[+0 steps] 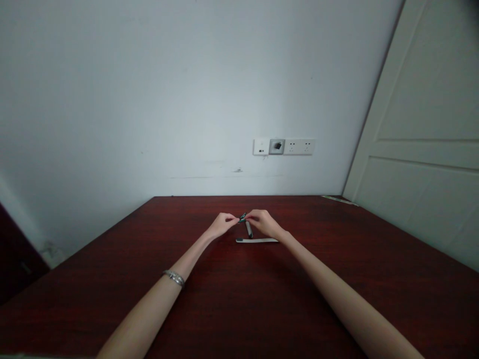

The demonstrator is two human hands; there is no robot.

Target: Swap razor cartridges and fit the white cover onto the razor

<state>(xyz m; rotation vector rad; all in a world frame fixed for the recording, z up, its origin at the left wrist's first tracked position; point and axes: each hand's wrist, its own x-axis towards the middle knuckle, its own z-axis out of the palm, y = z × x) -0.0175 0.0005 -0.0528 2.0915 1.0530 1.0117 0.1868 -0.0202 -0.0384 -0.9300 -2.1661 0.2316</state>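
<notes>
Both arms reach forward over the dark red table. Between my fingertips is a small dark green piece [242, 218], too small to name for sure. My left hand [223, 225] pinches it from the left with thumb and forefinger. From the right, my right hand [262, 222] pinches the same piece. Just below the hands a short strip with a dark end [249, 230] slants toward me. Nearer to me lies a long pale strip [258, 241] with a dark left end, its right end close under my right wrist.
The table [239, 299] meets a pale wall [187, 99] at its far edge. Wall sockets [299, 146] sit above that edge. A white panelled door [422, 139] stands at the right. Along the far right table edge lies a thin pale strip [340, 200].
</notes>
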